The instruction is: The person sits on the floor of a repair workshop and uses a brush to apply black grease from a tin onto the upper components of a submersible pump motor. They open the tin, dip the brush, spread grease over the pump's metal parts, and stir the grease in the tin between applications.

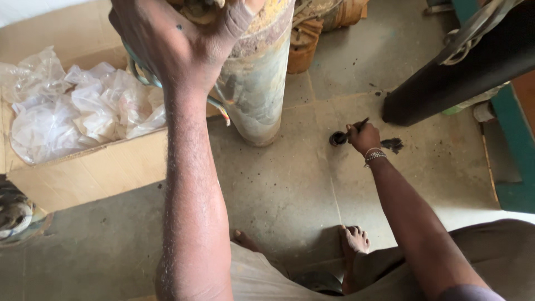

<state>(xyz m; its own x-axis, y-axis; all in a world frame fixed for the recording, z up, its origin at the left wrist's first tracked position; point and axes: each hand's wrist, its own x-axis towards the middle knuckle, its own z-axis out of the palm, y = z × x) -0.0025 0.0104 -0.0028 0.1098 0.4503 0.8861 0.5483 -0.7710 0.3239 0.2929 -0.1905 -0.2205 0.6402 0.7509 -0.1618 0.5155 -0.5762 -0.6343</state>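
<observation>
My right fingers point(356, 134) pinched a thin dark stick point(356, 126), its tip slanting down-left into a small black pot point(337, 138) on the floor point(290, 189). My left hand point(178, 39) gripped the top of the upright cylinder point(256, 89), well apart to the left.

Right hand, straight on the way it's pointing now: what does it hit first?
The right hand holds a thin dark stick and points left, at a small dark round container on the concrete floor. That container comes first; the stick's tip already seems to reach it, though depth is hard to judge.
</observation>
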